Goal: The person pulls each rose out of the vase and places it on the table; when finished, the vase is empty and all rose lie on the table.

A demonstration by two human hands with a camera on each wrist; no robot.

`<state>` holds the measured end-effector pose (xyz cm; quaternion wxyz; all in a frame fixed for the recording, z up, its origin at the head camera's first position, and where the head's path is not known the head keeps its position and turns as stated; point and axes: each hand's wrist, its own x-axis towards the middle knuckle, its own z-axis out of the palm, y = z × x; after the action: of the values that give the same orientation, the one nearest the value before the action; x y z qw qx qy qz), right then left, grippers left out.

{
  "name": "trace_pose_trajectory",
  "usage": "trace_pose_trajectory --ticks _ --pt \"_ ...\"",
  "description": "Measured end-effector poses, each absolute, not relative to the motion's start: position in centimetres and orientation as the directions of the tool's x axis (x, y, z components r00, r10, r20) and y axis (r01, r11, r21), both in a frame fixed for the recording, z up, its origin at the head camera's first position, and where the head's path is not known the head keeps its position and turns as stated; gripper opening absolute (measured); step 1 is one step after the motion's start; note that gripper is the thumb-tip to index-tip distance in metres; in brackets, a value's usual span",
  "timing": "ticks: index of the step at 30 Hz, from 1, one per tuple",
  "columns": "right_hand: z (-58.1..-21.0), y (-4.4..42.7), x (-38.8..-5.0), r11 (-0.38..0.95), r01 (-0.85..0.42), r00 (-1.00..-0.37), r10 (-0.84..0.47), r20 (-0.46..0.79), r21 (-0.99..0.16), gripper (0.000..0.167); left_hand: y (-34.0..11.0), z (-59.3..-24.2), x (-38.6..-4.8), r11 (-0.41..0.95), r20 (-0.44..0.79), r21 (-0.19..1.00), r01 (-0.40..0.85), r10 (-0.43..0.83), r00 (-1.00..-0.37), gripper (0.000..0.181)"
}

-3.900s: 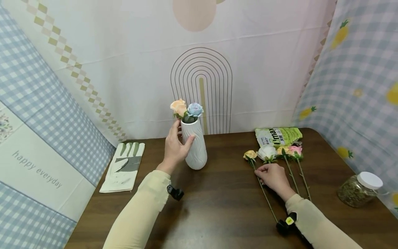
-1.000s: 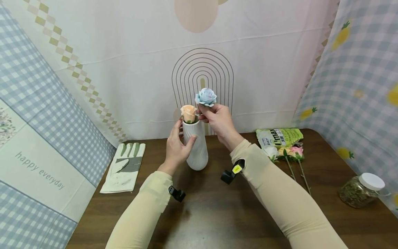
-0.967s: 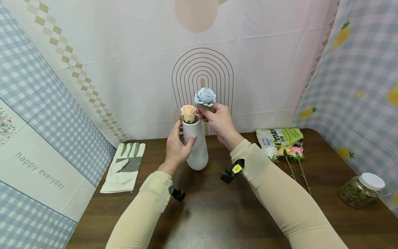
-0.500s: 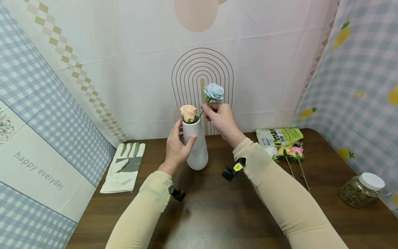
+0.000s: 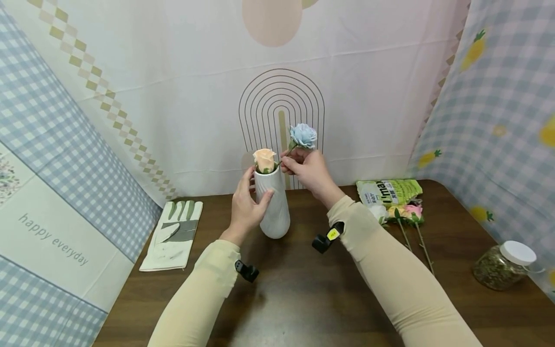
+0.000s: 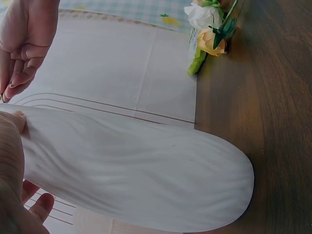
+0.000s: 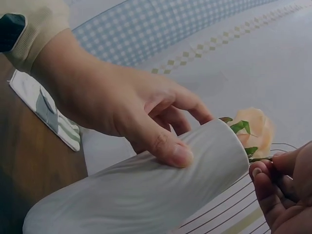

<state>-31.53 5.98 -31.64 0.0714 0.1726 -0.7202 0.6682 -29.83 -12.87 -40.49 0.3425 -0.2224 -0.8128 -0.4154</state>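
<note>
My left hand (image 5: 248, 207) grips the white ribbed vase (image 5: 275, 217) near its top, thumb in front and fingers behind, as the right wrist view shows. A peach rose (image 5: 264, 160) stands in its mouth. Just right of the rim, my right hand (image 5: 313, 169) pinches a green stem (image 7: 261, 159) between thumb and fingertips. The blue rose (image 5: 304, 135) leans to the right above that hand. Its stem slants down toward the vase mouth; its lower end is hidden.
On the right lie a white rose (image 5: 378, 212), a yellow rose (image 5: 396, 211) and a pink rose (image 5: 414, 211) by a green packet (image 5: 392, 191). A lidded jar (image 5: 498, 267) stands near the right edge. A work glove (image 5: 171, 236) lies on the left.
Since the oldest frame, my right hand has left the table roses for the vase, and one yellow rose has left the table. The blue rose has risen and shifted right, lately dipping slightly.
</note>
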Motion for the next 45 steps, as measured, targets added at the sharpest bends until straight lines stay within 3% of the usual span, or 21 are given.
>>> trace_pose_trajectory --ticks 12,19,32,45 --pt "-32.1 6.9 -30.9 -0.204 -0.414 -0.903 -0.025 0.428 -0.887 0.022 -12.9 -40.6 -29.7 0.544 0.744 0.531 0.65 0.067 -0.664 0.072" --pt "-32.6 7.6 -30.5 -0.27 -0.464 -0.876 -0.004 0.483 -0.844 0.024 -12.9 -40.5 -29.7 0.545 0.75 0.526 0.653 0.065 -0.659 0.073" --pt "-31.8 9.2 -29.8 -0.341 -0.487 -0.868 0.089 0.488 -0.804 0.023 -13.0 -40.5 -29.8 0.547 0.751 0.529 0.649 0.054 -0.658 0.072" --pt "-30.8 15.8 -28.9 -0.526 -0.409 -0.907 0.148 0.393 -0.746 0.017 -12.8 -40.6 -30.0 0.546 0.77 0.508 0.667 0.059 -0.635 0.073"
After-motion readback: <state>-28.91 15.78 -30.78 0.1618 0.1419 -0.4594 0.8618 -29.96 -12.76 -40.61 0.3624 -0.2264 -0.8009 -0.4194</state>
